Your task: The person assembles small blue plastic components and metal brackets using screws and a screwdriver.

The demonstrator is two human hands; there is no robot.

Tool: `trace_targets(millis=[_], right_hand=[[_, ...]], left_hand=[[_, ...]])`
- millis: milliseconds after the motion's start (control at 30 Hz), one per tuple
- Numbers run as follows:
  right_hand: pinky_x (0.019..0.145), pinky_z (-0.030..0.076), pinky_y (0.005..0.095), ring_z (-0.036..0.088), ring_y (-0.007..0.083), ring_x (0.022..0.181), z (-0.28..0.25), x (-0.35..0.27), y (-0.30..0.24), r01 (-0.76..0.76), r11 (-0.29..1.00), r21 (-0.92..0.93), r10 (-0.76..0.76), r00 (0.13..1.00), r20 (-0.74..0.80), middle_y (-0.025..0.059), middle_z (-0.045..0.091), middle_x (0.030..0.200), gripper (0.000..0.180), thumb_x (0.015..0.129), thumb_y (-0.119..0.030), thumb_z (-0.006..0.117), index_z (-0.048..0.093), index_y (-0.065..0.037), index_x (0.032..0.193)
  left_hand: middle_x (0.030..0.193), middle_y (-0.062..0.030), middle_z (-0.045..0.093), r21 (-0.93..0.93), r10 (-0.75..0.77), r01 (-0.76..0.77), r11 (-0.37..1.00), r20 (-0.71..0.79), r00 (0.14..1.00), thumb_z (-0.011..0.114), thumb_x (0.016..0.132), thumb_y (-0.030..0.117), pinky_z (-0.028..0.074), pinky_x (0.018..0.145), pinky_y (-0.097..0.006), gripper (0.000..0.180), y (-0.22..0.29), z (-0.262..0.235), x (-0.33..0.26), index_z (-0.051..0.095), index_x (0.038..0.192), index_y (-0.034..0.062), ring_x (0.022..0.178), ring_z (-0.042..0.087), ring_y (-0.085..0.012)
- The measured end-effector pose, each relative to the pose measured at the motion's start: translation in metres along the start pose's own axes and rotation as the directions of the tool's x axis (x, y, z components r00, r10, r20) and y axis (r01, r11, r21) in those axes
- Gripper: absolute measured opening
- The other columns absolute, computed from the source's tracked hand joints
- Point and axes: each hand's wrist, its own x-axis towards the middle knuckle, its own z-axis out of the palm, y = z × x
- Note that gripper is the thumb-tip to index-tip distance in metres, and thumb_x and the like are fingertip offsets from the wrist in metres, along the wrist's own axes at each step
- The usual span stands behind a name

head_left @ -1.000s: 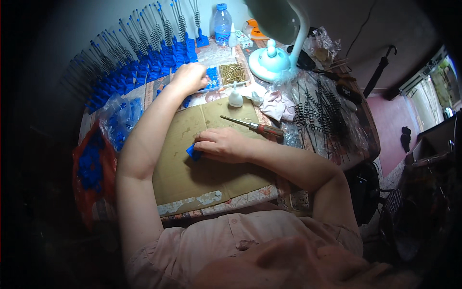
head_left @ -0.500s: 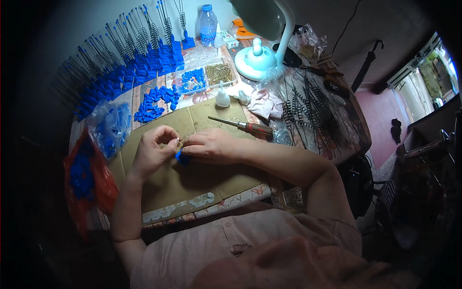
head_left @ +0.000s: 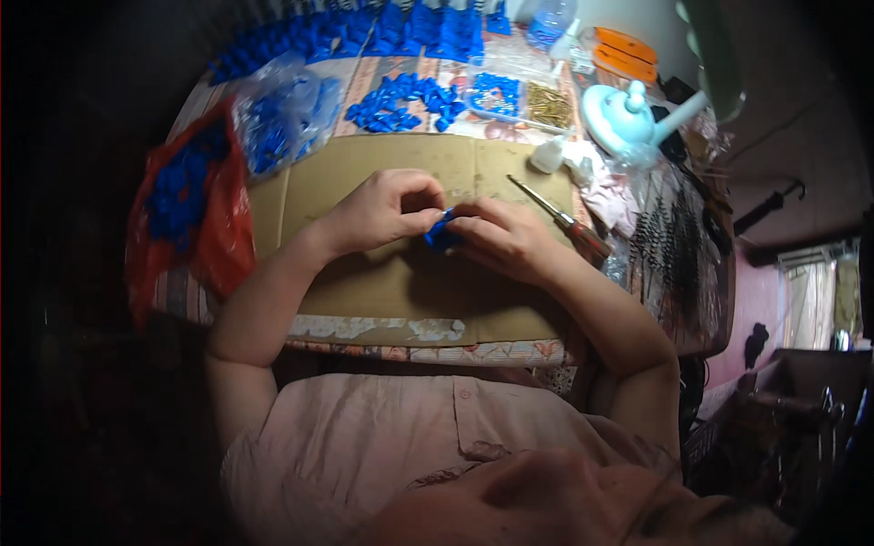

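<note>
Over the brown cardboard sheet [head_left: 364, 291] my two hands meet around a small blue plastic piece [head_left: 439, 237]. My right hand [head_left: 508, 238] has its fingers closed on the piece from the right. My left hand [head_left: 390, 211] is pinched at the top of the piece, thumb against index finger. A tiny pale thing shows at that pinch, too small to name. To the right of my hands a screwdriver [head_left: 572, 226] lies across the cardboard's edge. A small white squeeze bottle [head_left: 548, 156] stands at the sheet's far right corner.
Beyond the cardboard are loose blue pieces [head_left: 387, 105] and a clear box [head_left: 523, 120] of screws and small blue parts. Bags of blue pieces, one red [head_left: 232, 241], lie left. Black coiled wires [head_left: 678, 241] and a lamp base [head_left: 612, 118] occupy the right.
The view has tilted down and turned, so the table sits higher and farther right. My left fingertips have come from just beside the blue piece to its top.
</note>
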Motion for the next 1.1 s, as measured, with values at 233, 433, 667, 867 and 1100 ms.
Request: trace_targets(millis=[233, 433, 667, 867, 1100], right_hand=[[0.060, 0.051, 0.0355, 0.063, 0.0245, 0.073, -0.0003, 0.0001, -0.0029, 0.046, 0.998, -0.047, -0.044, 0.998, 0.043, 0.0086, 0.060, 0.100, 0.030, 0.074, -0.011, 0.072, 0.062, -0.008, 0.101], [0.060, 0.052, 0.0343, 0.064, 0.0242, 0.075, 0.0012, 0.0031, -0.0025, 0.072, 0.997, -0.030, -0.070, 0.996, 0.046, 0.0087, 0.061, 0.102, 0.029, 0.074, -0.011, 0.072, 0.061, -0.006, 0.100], [0.062, 0.053, 0.0340, 0.064, 0.0245, 0.077, 0.0025, 0.0035, -0.0031, 0.084, 0.996, -0.023, -0.083, 0.995, 0.050, 0.0087, 0.061, 0.102, 0.029, 0.074, -0.010, 0.072, 0.061, -0.005, 0.100], [0.064, 0.053, 0.0339, 0.065, 0.0243, 0.080, 0.0018, 0.0032, -0.0019, 0.074, 0.997, -0.020, -0.071, 0.993, 0.097, 0.0088, 0.061, 0.102, 0.030, 0.073, -0.010, 0.072, 0.060, -0.005, 0.100], [0.065, 0.053, 0.0347, 0.064, 0.0253, 0.081, 0.0011, 0.0024, -0.0041, 0.073, 0.996, -0.041, -0.069, 0.993, 0.096, 0.0096, 0.060, 0.102, 0.031, 0.072, -0.010, 0.072, 0.060, -0.005, 0.101]], left_hand=[[0.087, -0.0062, 0.062, 0.070, 0.151, -0.156, 0.985, 0.062, 0.987, 0.065, 0.085, 0.006, 0.048, 0.078, -0.029, 0.010, 0.0016, -0.0039, -0.0036, 0.062, 0.092, -0.0006, 0.085, 0.059, -0.0151], [0.089, -0.0086, 0.062, 0.120, 0.192, -0.207, 0.971, 0.125, 0.973, 0.064, 0.085, 0.010, 0.048, 0.074, -0.030, 0.014, 0.0043, -0.0080, -0.0067, 0.065, 0.096, 0.0010, 0.082, 0.059, -0.0177], [0.090, -0.0076, 0.062, 0.074, 0.185, -0.196, 0.978, 0.131, 0.974, 0.065, 0.084, 0.007, 0.050, 0.076, -0.029, 0.012, 0.0030, -0.0081, -0.0066, 0.065, 0.094, 0.0004, 0.083, 0.060, -0.0167], [0.088, -0.0076, 0.061, 0.049, 0.164, -0.171, 0.984, 0.124, 0.979, 0.066, 0.083, 0.004, 0.049, 0.075, -0.029, 0.009, 0.0006, -0.0072, -0.0060, 0.064, 0.090, -0.0004, 0.081, 0.060, -0.0164], [0.085, -0.0076, 0.061, 0.124, 0.152, -0.164, 0.979, 0.099, 0.983, 0.066, 0.083, 0.006, 0.047, 0.076, -0.031, 0.009, 0.0024, -0.0041, -0.0078, 0.063, 0.089, -0.0006, 0.081, 0.059, -0.0178]])
